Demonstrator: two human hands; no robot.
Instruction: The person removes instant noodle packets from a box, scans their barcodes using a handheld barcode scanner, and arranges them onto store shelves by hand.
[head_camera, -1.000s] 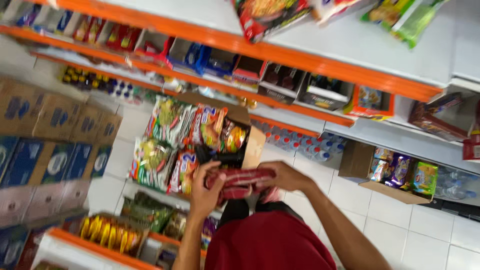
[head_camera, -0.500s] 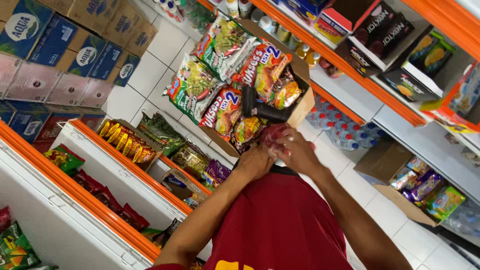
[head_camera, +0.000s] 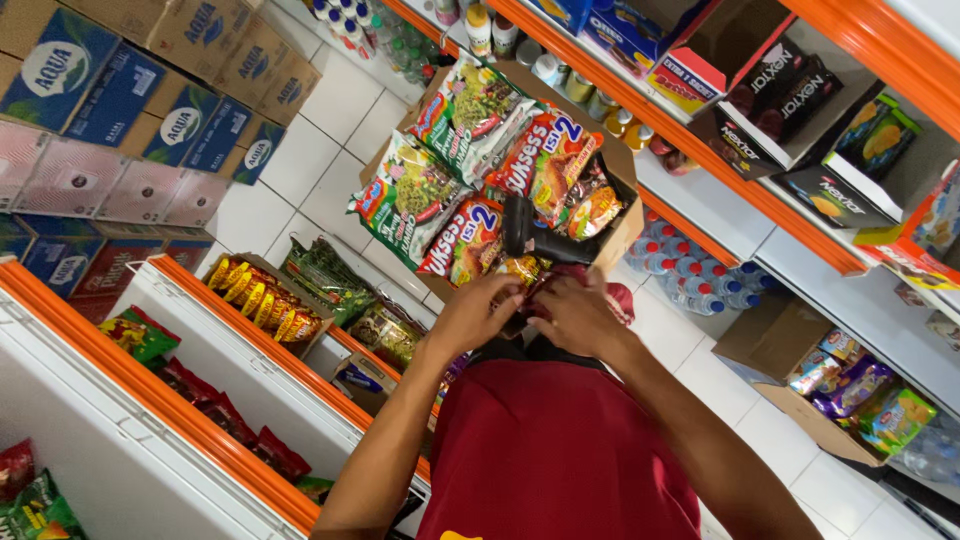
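An open cardboard box rests against my red shirt, filled with several colourful noodle packets. A black handheld device lies on top of the packets. My left hand and my right hand meet at the box's near edge. Both are closed on a dark red packet, which is mostly hidden by my fingers.
Orange-edged white shelves run on both sides: snack bags on the left shelf, boxed biscuits on the right. Stacked water cartons stand on the tiled floor at upper left, bottles under the right shelf, and an open carton of snacks at right.
The view has swung down the aisle. My hands, spread along the dark red packet a second ago, have come close together at the box's near edge.
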